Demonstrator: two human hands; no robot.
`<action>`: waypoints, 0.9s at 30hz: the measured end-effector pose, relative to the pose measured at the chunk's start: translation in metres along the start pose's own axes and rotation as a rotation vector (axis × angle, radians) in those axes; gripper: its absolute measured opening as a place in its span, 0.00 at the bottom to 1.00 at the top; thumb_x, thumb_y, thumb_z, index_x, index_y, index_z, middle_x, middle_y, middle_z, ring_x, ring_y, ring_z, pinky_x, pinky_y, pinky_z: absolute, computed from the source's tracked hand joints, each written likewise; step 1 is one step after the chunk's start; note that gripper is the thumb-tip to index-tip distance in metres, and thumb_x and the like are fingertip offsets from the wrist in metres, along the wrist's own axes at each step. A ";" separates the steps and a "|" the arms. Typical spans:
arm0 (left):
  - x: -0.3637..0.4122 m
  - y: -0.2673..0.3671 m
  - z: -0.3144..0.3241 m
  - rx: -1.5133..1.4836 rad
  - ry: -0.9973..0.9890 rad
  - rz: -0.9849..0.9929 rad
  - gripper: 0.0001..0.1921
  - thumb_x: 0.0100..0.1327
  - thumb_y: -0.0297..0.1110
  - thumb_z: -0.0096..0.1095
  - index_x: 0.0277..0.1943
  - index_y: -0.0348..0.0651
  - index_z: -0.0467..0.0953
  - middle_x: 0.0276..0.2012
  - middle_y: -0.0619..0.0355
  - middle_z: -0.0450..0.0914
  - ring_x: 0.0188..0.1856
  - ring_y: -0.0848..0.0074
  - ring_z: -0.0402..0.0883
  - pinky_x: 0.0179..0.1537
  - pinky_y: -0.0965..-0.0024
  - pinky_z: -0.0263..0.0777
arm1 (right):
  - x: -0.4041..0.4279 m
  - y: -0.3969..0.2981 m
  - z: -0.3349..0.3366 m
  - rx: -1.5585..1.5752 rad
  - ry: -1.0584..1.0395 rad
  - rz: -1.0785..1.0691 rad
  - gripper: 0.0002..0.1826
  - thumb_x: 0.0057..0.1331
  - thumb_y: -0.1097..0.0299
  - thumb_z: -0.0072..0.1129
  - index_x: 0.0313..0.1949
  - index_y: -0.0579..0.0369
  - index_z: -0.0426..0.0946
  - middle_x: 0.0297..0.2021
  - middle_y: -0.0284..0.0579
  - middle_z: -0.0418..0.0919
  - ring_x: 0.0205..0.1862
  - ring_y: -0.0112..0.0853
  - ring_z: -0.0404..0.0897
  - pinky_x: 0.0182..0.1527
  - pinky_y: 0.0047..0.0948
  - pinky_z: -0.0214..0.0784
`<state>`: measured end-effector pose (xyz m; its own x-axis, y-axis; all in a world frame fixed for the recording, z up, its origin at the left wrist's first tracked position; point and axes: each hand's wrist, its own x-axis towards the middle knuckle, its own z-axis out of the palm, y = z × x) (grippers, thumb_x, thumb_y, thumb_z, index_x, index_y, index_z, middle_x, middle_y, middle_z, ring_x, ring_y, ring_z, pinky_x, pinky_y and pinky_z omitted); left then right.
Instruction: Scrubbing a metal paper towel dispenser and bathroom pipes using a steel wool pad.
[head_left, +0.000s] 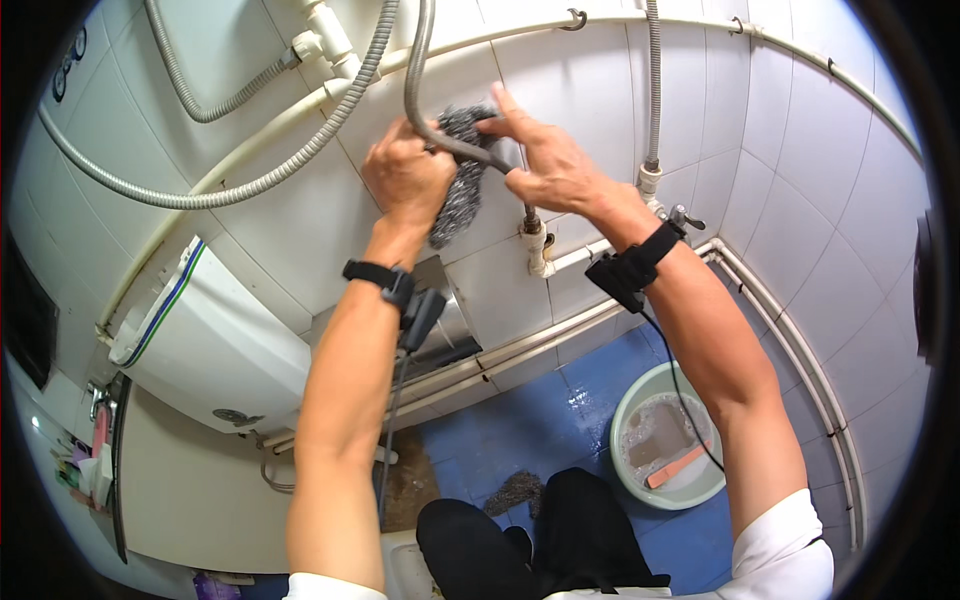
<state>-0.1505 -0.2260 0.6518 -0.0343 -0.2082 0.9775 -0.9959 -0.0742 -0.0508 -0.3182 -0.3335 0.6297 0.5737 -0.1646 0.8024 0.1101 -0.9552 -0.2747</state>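
A flexible grey hose hangs in front of the white tiled wall and bends down to a white pipe fitting. My left hand is closed at the hose's bend, gripping a grey, shaggy cloth or scouring pad that lies behind and below the hose. To its right, my right hand has its fingers spread; the thumb is by the hose and the fingertips are near the upper end of the grey cloth. Whether the right hand grips either one is hard to tell.
Ribbed metal hoses and a curved white pipe run along the wall. A white tank stands at the left. On the blue floor are a green basin of murky, sudsy water with an orange-handled tool, and another grey shaggy piece.
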 end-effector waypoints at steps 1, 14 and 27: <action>0.001 0.004 0.005 -0.047 0.031 -0.026 0.04 0.53 0.28 0.70 0.33 0.43 0.83 0.32 0.55 0.85 0.32 0.56 0.84 0.35 0.57 0.76 | -0.001 -0.003 -0.004 0.008 0.053 0.058 0.53 0.50 0.77 0.49 0.79 0.63 0.43 0.62 0.62 0.78 0.64 0.55 0.77 0.71 0.43 0.65; -0.005 0.009 0.004 -0.023 0.018 -0.079 0.05 0.56 0.30 0.71 0.36 0.44 0.87 0.35 0.53 0.88 0.36 0.56 0.87 0.39 0.58 0.79 | -0.012 -0.005 -0.003 0.192 0.040 0.212 0.53 0.54 0.74 0.52 0.78 0.70 0.38 0.66 0.63 0.74 0.67 0.54 0.74 0.72 0.35 0.62; -0.060 -0.041 -0.069 0.206 -0.067 -0.156 0.04 0.57 0.28 0.71 0.34 0.41 0.82 0.33 0.52 0.86 0.34 0.56 0.86 0.38 0.58 0.77 | -0.068 -0.056 0.052 -0.002 0.224 -0.049 0.41 0.58 0.79 0.56 0.73 0.62 0.60 0.67 0.62 0.72 0.68 0.51 0.72 0.67 0.39 0.72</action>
<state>-0.1131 -0.1431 0.6094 0.1305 -0.2420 0.9615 -0.9505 -0.3063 0.0519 -0.3208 -0.2557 0.5631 0.3729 -0.1687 0.9124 0.1314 -0.9638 -0.2319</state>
